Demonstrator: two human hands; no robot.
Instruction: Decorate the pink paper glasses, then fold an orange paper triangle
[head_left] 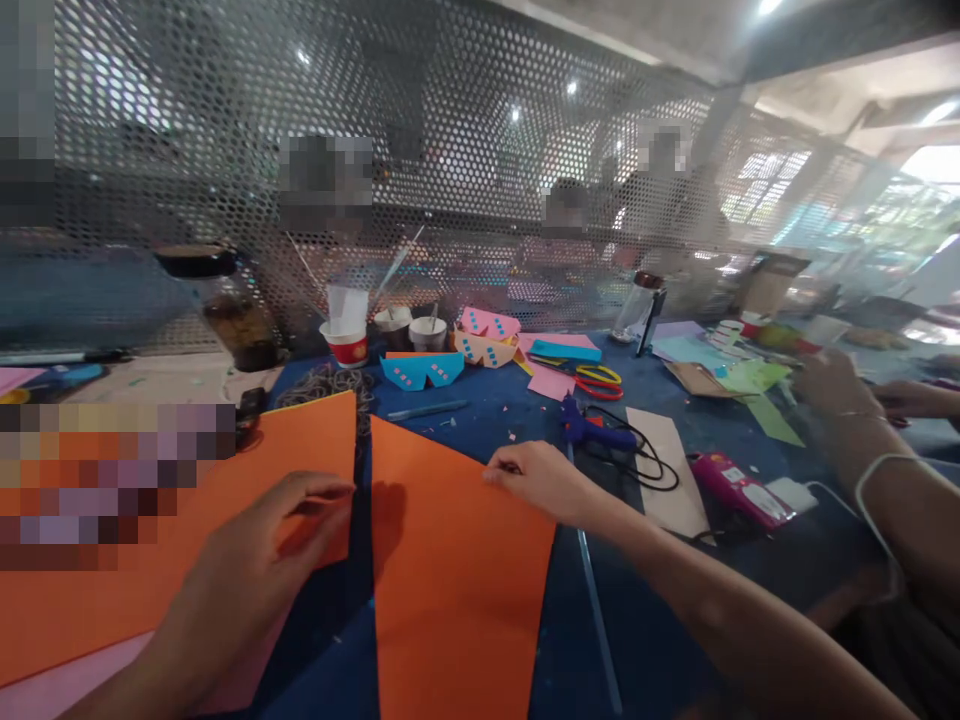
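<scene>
– Orange paper, two pieces: where?
– Lower half of the frame, flat on the blue counter (495, 420). The left sheet (97, 610) and the right sheet (450, 580) lie side by side with a narrow gap between them.
– Hands?
– Left hand (292, 520): thumb and fingers pinched on the left sheet's right edge. Right hand (536, 480): fingers curled narrow, touching the right sheet's upper right edge; whether it grips, I cannot tell.
– Other stock?
– Blue glue gun (592, 430) right of centre, scissors (596, 382) above it, red cup (347, 345) upper centre.
</scene>
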